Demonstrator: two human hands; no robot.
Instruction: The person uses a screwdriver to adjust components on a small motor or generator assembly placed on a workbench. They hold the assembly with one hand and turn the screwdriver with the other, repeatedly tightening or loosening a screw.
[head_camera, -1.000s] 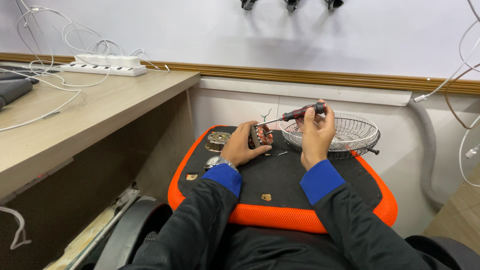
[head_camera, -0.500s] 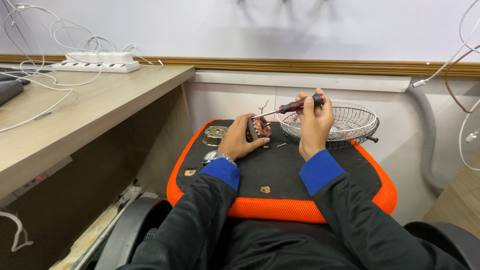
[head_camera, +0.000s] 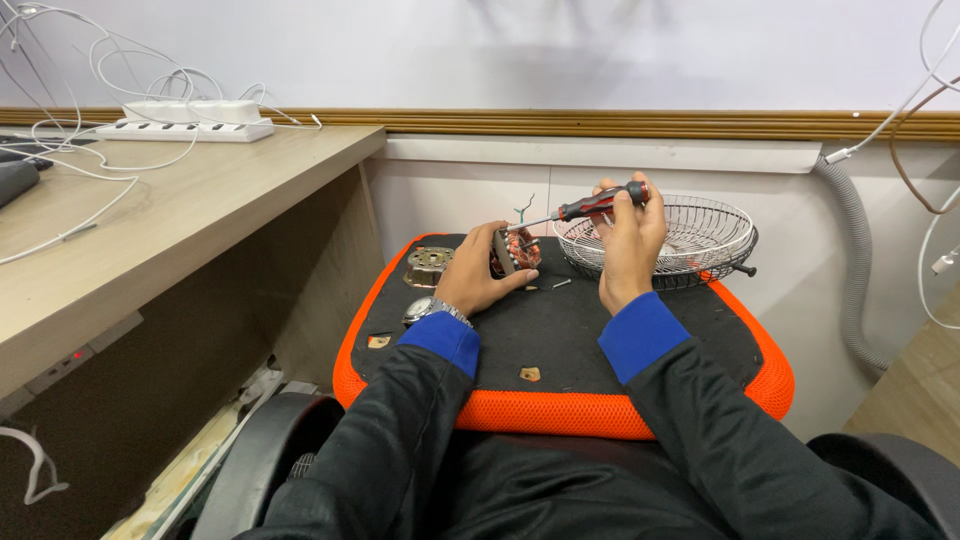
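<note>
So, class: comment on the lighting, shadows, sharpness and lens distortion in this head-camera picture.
Head view: soft, even light, no harsh glare; faint blurry shadows on the white wall above the work; the right hand with the screwdriver, the left hand on the small motor and the wire basket look sharp; the desk edge splays outward, showing wide-angle stretch.

My orange-rimmed black seat cushion carried the work: a wire basket at its far right, a round metal plate at far left, a loose screw near the middle. Beside it, my wooden desk bore a white power strip and tangled white cables.
</note>
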